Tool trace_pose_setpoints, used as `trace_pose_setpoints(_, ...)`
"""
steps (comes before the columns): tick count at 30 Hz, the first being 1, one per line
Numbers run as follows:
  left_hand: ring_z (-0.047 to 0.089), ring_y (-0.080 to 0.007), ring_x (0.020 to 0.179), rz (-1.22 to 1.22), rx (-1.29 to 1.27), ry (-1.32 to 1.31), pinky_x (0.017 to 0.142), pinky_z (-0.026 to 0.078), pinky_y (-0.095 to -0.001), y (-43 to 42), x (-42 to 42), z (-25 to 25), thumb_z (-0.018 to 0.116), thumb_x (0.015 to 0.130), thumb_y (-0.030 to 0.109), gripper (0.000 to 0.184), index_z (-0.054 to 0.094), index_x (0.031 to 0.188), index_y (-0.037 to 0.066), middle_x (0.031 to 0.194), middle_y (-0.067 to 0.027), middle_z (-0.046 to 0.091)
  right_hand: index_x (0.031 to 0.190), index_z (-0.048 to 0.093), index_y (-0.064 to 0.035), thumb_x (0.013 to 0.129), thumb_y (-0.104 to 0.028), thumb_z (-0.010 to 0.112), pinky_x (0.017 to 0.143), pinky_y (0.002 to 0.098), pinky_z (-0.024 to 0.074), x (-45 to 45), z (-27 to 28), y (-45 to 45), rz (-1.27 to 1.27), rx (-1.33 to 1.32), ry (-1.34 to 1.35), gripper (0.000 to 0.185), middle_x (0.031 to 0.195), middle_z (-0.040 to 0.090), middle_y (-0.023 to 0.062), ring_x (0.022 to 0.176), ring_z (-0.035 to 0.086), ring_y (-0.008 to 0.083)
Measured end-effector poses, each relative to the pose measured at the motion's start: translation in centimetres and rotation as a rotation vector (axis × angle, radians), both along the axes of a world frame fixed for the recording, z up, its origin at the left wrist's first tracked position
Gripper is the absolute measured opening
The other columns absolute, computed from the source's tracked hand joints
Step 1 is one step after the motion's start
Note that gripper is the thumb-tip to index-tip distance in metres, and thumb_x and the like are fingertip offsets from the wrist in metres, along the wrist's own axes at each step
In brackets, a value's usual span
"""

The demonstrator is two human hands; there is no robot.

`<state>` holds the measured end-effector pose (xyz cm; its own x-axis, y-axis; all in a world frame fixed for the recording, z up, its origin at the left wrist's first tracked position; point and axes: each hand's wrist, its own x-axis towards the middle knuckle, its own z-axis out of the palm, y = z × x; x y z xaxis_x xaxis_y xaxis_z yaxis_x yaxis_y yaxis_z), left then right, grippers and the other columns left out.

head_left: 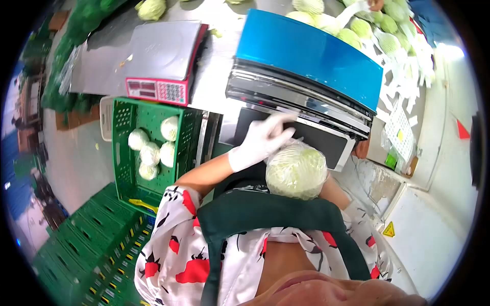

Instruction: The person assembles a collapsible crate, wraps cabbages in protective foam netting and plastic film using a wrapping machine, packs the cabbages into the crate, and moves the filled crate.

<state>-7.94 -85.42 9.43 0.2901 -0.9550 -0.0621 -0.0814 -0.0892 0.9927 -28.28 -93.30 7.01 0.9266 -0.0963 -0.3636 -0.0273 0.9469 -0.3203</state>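
Note:
My left hand, in a white glove, is over the front of the wrapping machine, just above and left of a round pale-green cabbage. Its fingers are slightly blurred, apart, with nothing visible between them. Clear film covers the cabbage, which is close to my chest over the machine's near edge. My right forearm reaches behind the cabbage, and that hand is hidden. Beside my left hand lies the machine's dark flat plate.
A green crate with several wrapped cabbages stands left, above stacked green crates. A scale with a pink-edged keypad sits behind it. Cabbages in white net sleeves lie back right, near another person's hand.

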Motion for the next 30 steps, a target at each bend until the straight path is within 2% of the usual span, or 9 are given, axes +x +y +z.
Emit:
trace_pose_setpoints(3,0.059,-0.0103,0.086,0.204,-0.063,0.330,0.078,0.050,-0.0265,-1.8,-0.5,3.2,0.066,0.092,0.010,0.058,0.046,0.146,0.006,0.102,-0.0037,0.062,0.132,0.054,0.0006,0.091,-0.018,0.069,0.099,0.0370,0.0484,2.8,2.6,-2.2,0.079,-0.321,-0.079,0.047,0.130,0.059,0.0138,0.117,0.060,0.0242)
trace_pose_setpoints(5,0.060,-0.0197,0.111,-0.116,-0.334,0.166,0.098,0.047,-0.0354,-0.5,-0.3,-1.1,0.057,0.100,0.024,0.049,0.048,0.144,0.006,0.124,-0.0084,0.061,0.132,0.054,0.0017,0.094,-0.011,0.063,0.104,0.0362,0.0447,4.8,3.2,-3.6,0.098,-1.584,0.149,0.041,0.131,0.058,0.0143,0.117,0.059,0.0241)
trace_pose_setpoints(8,0.056,-0.0250,0.125,-0.320,0.124,1.483,0.108,0.043,-0.0413,4.2,1.0,-2.5,0.046,0.104,0.034,0.047,0.051,0.141,0.005,0.135,-0.0108,0.058,0.131,0.054,0.0020,0.097,-0.003,0.052,0.107,0.0346,0.0417,5.4,3.6,-3.9,-0.441,-1.672,0.592,0.035,0.130,0.058,0.0144,0.121,0.057,0.0238)
trace_pose_setpoints(10,0.057,-0.0256,0.125,-0.083,-0.028,1.725,0.107,0.045,-0.0422,6.5,2.2,-5.8,0.046,0.104,0.038,0.045,0.056,0.135,0.008,0.136,-0.0110,0.059,0.130,0.056,0.0056,0.100,-0.004,0.048,0.108,0.0338,0.0421,7.1,6.0,-5.0,-0.498,-1.507,0.568,0.032,0.131,0.059,0.0135,0.123,0.056,0.0224)
trace_pose_setpoints(15,0.054,-0.0276,0.128,0.527,-0.388,1.452,0.108,0.045,-0.0452,15.5,10.4,-10.2,0.043,0.101,0.046,0.053,0.050,0.140,0.011,0.140,-0.0122,0.056,0.115,0.066,-0.0004,0.100,-0.011,0.053,0.094,0.0276,0.0473,10.8,7.7,-8.4,-0.284,-1.362,0.529,0.022,0.111,0.067,0.0060,0.103,0.062,0.0142)
trace_pose_setpoints(19,0.051,-0.0371,0.131,0.957,-0.317,1.153,0.109,0.040,-0.0598,26.8,18.5,-13.2,0.037,0.096,0.061,0.069,0.049,0.143,0.013,0.145,-0.0117,0.052,0.111,0.067,0.0010,0.100,-0.008,0.054,0.090,0.0265,0.0470,14.4,7.2,-12.7,-0.168,-1.329,0.422,0.020,0.104,0.068,0.0054,0.100,0.061,0.0119)
trace_pose_setpoints(22,0.040,-0.0330,0.140,1.157,0.005,0.912,0.112,0.035,-0.0565,31.1,22.0,-12.0,0.036,0.093,0.071,0.084,0.034,0.154,0.014,0.157,-0.0131,0.036,0.111,0.067,0.0014,0.099,-0.012,0.055,0.087,0.0265,0.0476,18.8,5.5,-19.1,-0.155,-1.384,0.363,0.021,0.102,0.068,0.0051,0.096,0.060,0.0111)
trace_pose_setpoints(25,0.029,-0.0323,0.146,1.434,0.440,0.083,0.119,0.023,-0.0439,28.6,27.5,-12.8,0.058,0.097,0.048,0.080,0.028,0.155,0.002,0.159,-0.0205,0.027,0.113,0.067,-0.0001,0.095,-0.020,0.062,0.085,0.0264,0.0480,24.8,2.8,-27.3,-0.199,-1.362,0.396,0.028,0.104,0.067,0.0057,0.092,0.060,0.0124)
trace_pose_setpoints(30,0.043,-0.0276,0.136,0.991,0.044,-0.373,0.114,0.034,-0.0383,6.7,34.3,-4.7,0.061,0.097,0.009,0.064,0.032,0.153,0.001,0.150,-0.0192,0.041,0.119,0.065,0.0013,0.085,-0.040,0.069,0.092,0.0368,0.0503,37.9,-1.1,-42.0,-0.318,-1.821,0.569,0.053,0.115,0.069,0.0197,0.106,0.066,0.0325)
